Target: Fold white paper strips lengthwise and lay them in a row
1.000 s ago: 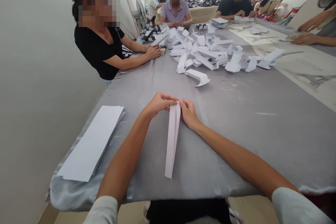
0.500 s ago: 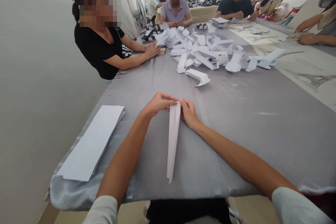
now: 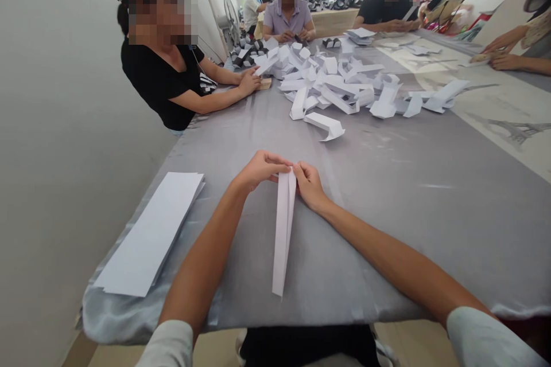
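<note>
A long white folded paper strip (image 3: 283,235) lies lengthwise in front of me, its near end pointing toward the table's front edge. My left hand (image 3: 264,170) pinches the strip's far end from the left, thumb on top. On the right side of that same end, my right hand (image 3: 309,184) grips the paper between thumb and curled fingers. Creases run along the strip, and its right flap stands slightly apart from the rest. To the left of my forearm rests a stack of flat white paper sheets (image 3: 150,235).
A large heap of folded white paper pieces (image 3: 327,80) covers the far middle of the grey cloth-covered table (image 3: 408,229). One folded piece (image 3: 325,125) lies at its near edge. A person in black (image 3: 159,80) sits at the left side; other people work around the far side.
The strip's near end has shifted slightly left, and the gap along its right flap shows more clearly. Both my hands stay nearly in place.
</note>
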The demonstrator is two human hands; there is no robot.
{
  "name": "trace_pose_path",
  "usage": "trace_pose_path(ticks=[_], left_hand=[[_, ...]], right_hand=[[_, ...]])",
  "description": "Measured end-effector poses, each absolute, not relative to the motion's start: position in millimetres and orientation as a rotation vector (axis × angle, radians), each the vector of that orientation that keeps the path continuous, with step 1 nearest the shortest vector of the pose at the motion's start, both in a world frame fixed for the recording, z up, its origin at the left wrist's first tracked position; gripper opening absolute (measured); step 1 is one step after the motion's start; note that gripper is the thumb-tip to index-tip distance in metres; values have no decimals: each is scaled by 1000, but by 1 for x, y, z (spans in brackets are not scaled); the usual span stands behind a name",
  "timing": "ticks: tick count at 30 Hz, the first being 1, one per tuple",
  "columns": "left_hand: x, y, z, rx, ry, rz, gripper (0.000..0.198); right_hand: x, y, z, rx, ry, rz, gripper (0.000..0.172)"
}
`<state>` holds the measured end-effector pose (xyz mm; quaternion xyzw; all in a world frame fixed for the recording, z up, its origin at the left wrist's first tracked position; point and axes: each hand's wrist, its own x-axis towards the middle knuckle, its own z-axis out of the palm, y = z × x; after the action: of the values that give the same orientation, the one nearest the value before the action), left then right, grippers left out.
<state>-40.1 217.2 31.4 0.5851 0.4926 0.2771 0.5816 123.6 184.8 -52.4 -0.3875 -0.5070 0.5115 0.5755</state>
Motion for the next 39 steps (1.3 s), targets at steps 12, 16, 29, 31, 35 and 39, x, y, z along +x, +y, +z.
trace_pose_path(ticks=[12,16,29,31,35,39], left_hand=[[-40,218,29,1337,1151,771,31],[-40,220,24,1338,1120,755,34],[-38,217,27,1347,1162,791,36],[-37,217,28,1334,1178,824,38],[-38,218,27,1308,1155,883,42],[-39,218,26,1278,1111,874,48]], right_hand=[[121,185,-55,-862,-1098,1366,45],[122,184,-55,-894,-1112,1315,45],[122,183,-50,-928,-1099,1358,47],[122,182,-49,-927,-1074,1418,47],[122,183,-49,-920,-1110,1381,49],[123,182,-49,-932,-1131,1305,50]])
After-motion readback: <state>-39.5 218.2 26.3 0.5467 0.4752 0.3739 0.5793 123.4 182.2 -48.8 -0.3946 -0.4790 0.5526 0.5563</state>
